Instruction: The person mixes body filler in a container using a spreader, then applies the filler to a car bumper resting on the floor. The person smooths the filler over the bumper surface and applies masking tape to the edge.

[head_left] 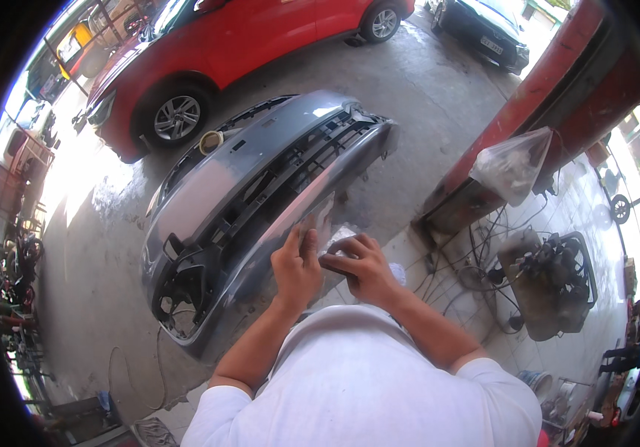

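In front of me stands a grey car bumper (260, 160) with pinkish smoothed patches and dark open grilles. My left hand (296, 264) is beside its near lower edge, fingers pointing up and thumb raised. Its fingers look closed, but what they hold, if anything, blends with the pale, smeared surface behind. Close by on the right, my right hand (368, 268) curls its fingers around a dark, thin, flat piece (333, 264). Just beyond those fingers shows a crumpled whitish, shiny thing (342, 235), partly hidden by the hand.
A roll of tape (210, 141) sits on the bumper's far side. Beyond are a red car (260, 45) and a dark car (484, 33). To the right, a plastic bag (512, 165) hangs from a red post (476, 167), near loose cables (476, 249) and a greasy machine (547, 283).
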Demonstrator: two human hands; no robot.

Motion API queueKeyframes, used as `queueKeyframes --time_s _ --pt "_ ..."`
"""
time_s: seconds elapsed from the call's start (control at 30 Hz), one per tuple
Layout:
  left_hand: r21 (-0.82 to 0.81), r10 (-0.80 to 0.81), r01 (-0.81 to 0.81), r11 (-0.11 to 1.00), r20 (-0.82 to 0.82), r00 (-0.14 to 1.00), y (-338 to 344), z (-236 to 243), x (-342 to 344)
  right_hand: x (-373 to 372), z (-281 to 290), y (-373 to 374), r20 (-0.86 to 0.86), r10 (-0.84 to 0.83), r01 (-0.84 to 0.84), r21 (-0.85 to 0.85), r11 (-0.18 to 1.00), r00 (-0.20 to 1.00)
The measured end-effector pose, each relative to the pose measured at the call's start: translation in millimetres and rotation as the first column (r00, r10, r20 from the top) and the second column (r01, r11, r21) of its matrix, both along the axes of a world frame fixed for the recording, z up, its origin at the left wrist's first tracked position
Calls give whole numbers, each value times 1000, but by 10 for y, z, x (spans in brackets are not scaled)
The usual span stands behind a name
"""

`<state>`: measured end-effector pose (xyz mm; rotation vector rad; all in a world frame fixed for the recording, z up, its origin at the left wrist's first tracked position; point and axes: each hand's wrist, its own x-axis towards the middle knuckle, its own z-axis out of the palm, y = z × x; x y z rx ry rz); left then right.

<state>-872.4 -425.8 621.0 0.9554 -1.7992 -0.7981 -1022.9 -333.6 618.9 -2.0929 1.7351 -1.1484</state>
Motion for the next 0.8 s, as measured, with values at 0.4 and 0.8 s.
queueKeyframes --time_s 0.4,0.8 --pt "844 436 263 468 -479 762 -215 320 422 212 -98 -248 258 225 -194 -142 971 939" --pt "62 75 -71 996 -80 994 -415 -6 1034 804 -17 -432 -101 75 -74 13 997 992"
